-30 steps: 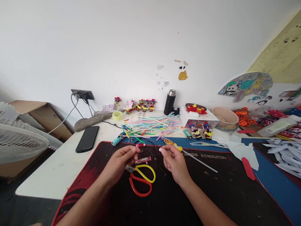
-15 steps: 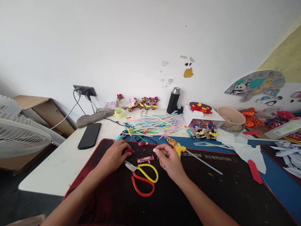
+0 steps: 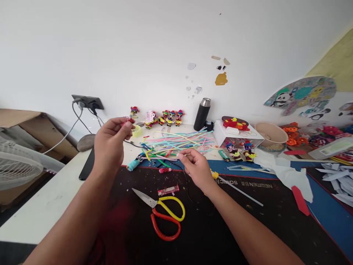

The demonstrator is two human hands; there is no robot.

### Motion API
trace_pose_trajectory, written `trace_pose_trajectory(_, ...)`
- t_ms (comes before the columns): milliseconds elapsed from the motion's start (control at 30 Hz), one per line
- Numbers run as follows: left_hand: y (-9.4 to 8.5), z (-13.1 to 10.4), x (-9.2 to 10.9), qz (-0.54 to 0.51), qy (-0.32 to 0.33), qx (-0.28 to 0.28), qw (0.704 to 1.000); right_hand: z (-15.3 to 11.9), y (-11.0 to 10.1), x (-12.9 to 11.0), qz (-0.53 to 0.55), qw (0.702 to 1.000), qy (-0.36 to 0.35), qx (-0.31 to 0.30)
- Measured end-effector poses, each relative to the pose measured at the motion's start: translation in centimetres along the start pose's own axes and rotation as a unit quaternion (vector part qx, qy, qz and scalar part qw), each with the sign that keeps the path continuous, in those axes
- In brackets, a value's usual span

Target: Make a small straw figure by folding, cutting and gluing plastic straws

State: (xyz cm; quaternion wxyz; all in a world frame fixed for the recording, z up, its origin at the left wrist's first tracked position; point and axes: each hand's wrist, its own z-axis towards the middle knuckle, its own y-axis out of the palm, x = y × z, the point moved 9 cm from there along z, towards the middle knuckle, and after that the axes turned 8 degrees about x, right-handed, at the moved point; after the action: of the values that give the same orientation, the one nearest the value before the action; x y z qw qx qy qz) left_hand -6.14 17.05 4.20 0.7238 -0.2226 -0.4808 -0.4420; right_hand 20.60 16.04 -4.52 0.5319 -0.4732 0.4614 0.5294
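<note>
My left hand [image 3: 111, 141] is raised above the left part of the desk, thumb and fingers pinching a small dark red piece [image 3: 130, 120] whose kind I cannot make out. My right hand [image 3: 197, 167] is closed in a pinch around a tiny white piece [image 3: 178, 155], in front of the pile of pastel sticks [image 3: 176, 141]. Between and below the hands lie scissors [image 3: 154, 203] with one yellow and one red handle. Just above them rests a pink lighter [image 3: 168, 190]. A small red-and-pink wrapped piece [image 3: 164, 170] sits farther back. The yellow glue gun [image 3: 214, 175] is mostly hidden behind my right hand.
Small colourful figures [image 3: 171, 118] stand along the wall, beside a black thermos [image 3: 202, 114]. A white box [image 3: 237, 138] and a beige bowl [image 3: 271, 133] are at the right. A fan [image 3: 19, 165] stands left; a phone [image 3: 87, 165] is partly covered by my arm.
My left hand has lifted from the mat beside the scissors, up and to the left, carrying the dark red piece. My right hand has risen slightly with the white piece. The view has shifted.
</note>
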Motion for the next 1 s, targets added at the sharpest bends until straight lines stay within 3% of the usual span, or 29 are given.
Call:
trace_pose_trajectory(33,0.3,0.0,-0.1,0.002,0.002,-0.005,1.000,0.5,-0.1,0.1,0.015,1.000,0.006,0.011)
trace_pose_trajectory(133,4.0,-3.1,-3.1,0.036,-0.087,-0.182,0.979,1.0,0.1,1.6,0.042,0.998,0.027,0.029)
trace_pose_trajectory(267,5.7,-7.1,-6.3,0.039,-0.138,-0.233,0.962,0.5,0.7,3.5,0.022,0.999,0.031,0.009)
trace_pose_trajectory(400,6.9,-8.9,-7.3,0.070,-0.137,-0.292,0.944,0.2,0.0,3.7,-0.005,1.000,0.026,0.012)
trace_pose_trajectory(700,7.1,-9.5,-6.9,0.099,-0.125,-0.302,0.940,-0.5,-0.4,2.0,-0.077,0.997,-0.010,0.007)
trace_pose_trajectory(1000,7.2,-9.5,-7.0,0.115,-0.106,-0.309,0.938,-0.6,-0.1,1.7,-0.076,0.997,-0.014,-0.005)
